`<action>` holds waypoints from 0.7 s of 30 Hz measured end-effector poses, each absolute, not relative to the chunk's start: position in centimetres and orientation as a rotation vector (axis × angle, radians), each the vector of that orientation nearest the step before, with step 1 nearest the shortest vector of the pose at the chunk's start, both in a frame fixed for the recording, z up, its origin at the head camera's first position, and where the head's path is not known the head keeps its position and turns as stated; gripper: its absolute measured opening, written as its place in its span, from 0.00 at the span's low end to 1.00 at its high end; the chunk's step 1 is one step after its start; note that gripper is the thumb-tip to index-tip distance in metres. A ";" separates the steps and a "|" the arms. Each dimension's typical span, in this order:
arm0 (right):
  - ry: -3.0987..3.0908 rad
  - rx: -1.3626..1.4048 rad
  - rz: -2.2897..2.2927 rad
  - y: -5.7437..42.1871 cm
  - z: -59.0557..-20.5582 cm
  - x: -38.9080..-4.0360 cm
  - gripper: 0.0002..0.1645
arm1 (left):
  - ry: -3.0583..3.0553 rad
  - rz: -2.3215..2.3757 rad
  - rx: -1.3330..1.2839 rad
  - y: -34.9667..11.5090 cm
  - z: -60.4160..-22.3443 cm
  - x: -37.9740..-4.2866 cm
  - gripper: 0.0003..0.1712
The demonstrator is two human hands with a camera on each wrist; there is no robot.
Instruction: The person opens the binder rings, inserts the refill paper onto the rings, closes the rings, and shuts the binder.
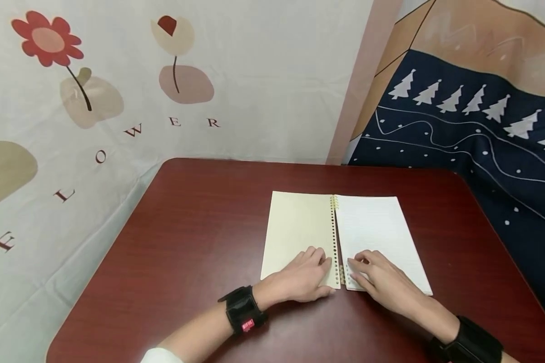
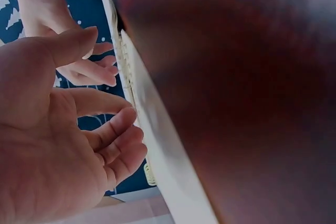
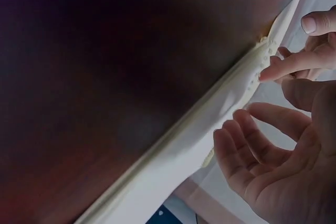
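Observation:
A loose-leaf notebook lies spread on the table, a cream sheet on its left side and a stack of white lined pages on its right. Punched holes run along the inner edges, and short yellowish binding rings show at the top and bottom of the spine. My left hand rests on the lower part of the cream sheet, fingers loosely bent beside the holes. Over the lower left corner of the white pages is my right hand, thumb and fingertips apart near the holes. Both wrist views show loosely bent fingers gripping nothing.
The dark red tabletop has rounded corners and surrounds the notebook. Behind it hangs a pale cloth printed with flowers and letters. A navy cloth with white trees hangs at the right. Each wrist wears a black band.

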State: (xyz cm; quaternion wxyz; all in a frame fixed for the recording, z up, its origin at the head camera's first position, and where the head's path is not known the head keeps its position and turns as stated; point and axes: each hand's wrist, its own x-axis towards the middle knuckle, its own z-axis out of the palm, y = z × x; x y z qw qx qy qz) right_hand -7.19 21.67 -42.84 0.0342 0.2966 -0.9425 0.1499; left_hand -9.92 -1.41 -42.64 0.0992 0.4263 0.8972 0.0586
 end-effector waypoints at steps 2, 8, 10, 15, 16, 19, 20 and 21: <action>-2.894 0.919 0.489 21.6 -43.1 -6.9 0.19 | 2.619 0.182 1.279 -1.5 -42.8 -9.7 0.39; -2.895 0.910 0.531 21.6 -43.6 -6.7 0.18 | 2.578 0.217 1.298 -1.4 -42.7 -9.7 0.39; -2.887 0.907 0.543 21.7 -43.7 -6.7 0.18 | 2.574 0.224 1.296 -1.3 -42.7 -9.7 0.40; -2.857 0.915 0.563 21.8 -44.0 -6.8 0.19 | 2.571 0.223 1.315 -1.0 -42.8 -9.7 0.41; -2.852 0.916 0.568 21.8 -44.1 -6.8 0.20 | 2.571 0.218 1.322 -1.0 -42.9 -9.7 0.41; -2.851 0.909 0.571 21.9 -44.2 -6.7 0.20 | 2.577 0.210 1.343 -0.8 -42.9 -9.8 0.41; -2.854 0.908 0.570 21.9 -44.2 -6.7 0.20 | 2.580 0.207 1.349 -0.7 -42.9 -9.8 0.41; -2.858 0.910 0.571 21.9 -44.3 -6.7 0.21 | 2.582 0.203 1.353 -0.7 -42.9 -9.8 0.41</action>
